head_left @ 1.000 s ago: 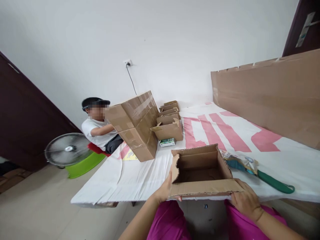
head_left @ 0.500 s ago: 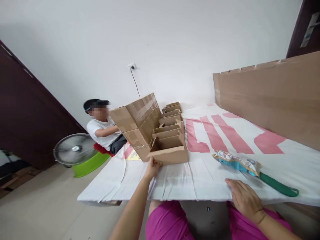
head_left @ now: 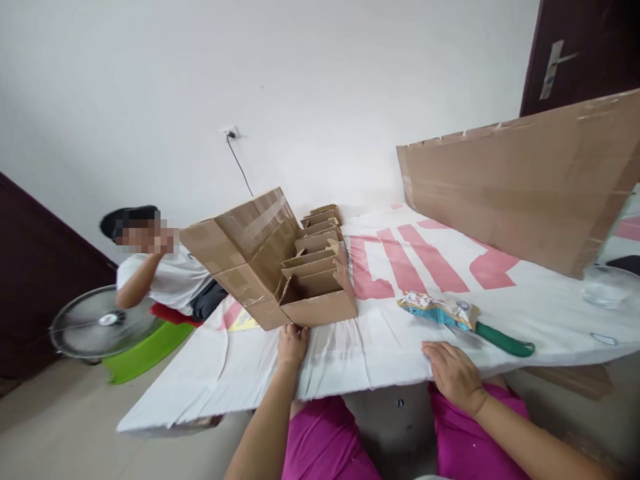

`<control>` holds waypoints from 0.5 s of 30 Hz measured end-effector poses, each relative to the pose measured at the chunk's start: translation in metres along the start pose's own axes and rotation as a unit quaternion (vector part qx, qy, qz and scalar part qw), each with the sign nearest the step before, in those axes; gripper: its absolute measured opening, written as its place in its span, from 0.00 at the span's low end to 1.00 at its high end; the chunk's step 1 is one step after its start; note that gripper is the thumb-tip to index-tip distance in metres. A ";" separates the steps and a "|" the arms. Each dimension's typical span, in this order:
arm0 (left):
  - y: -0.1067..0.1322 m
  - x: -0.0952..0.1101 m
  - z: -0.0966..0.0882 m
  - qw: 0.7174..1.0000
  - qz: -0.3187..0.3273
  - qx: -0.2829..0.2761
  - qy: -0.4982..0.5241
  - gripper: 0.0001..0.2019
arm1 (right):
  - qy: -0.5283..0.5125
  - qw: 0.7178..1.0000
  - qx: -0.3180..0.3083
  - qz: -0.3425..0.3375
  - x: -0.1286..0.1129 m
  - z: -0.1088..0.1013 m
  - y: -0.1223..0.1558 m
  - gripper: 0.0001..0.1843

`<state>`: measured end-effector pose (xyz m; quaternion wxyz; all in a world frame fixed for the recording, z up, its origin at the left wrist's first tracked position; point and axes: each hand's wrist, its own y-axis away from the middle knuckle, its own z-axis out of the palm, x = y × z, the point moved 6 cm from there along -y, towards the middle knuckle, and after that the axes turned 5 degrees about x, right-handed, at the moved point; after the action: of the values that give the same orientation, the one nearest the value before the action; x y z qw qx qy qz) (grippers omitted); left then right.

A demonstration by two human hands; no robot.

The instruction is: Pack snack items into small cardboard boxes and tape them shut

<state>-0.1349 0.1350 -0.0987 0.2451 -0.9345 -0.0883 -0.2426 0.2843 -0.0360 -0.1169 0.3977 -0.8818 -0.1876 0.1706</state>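
Note:
My left hand (head_left: pixel 293 343) reaches forward, its fingertips touching the front lower edge of an open small cardboard box (head_left: pixel 320 301). That box is the nearest in a row of several open small boxes (head_left: pixel 317 235) running toward the wall. My right hand (head_left: pixel 453 375) lies flat and open on the white cloth-covered table (head_left: pixel 380 347) near its front edge, holding nothing. A little beyond it lies a crumpled colourful packet (head_left: pixel 437 309) over a green-handled tool (head_left: pixel 503 341).
Two large taped cartons (head_left: pixel 245 250) are stacked left of the row. A tall cardboard sheet (head_left: pixel 515 177) stands along the right. A clear plastic container (head_left: pixel 607 285) sits far right. Another person (head_left: pixel 160 273) sits at the left beside a floor fan (head_left: pixel 100 323) and a green tub (head_left: pixel 145 347).
The open box, held at the table edge with both hands, was pushed forward to the end of the row. My right hand let go and now rests flat on the table.

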 end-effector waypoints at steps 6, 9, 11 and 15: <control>0.012 0.022 -0.004 0.998 0.017 -0.050 -0.043 0.10 | -0.076 0.996 0.000 0.050 0.000 -0.009 -0.005 0.12; 0.026 0.037 -0.011 0.996 0.029 -0.077 -0.031 0.08 | -0.161 0.980 0.033 0.113 0.016 -0.029 -0.008 0.11; 0.040 0.052 -0.014 0.995 0.041 -0.094 -0.011 0.07 | -0.185 0.958 0.071 0.208 0.043 -0.047 -0.008 0.16; 0.077 0.103 -0.005 0.982 0.100 -0.144 0.075 0.10 | -0.139 0.882 0.076 0.443 0.112 -0.066 -0.009 0.32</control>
<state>-0.0258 0.0705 -0.0755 0.1368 -0.9431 0.0600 -0.2969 0.4100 -0.0205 -0.0854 0.3158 -0.8073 0.1826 0.4639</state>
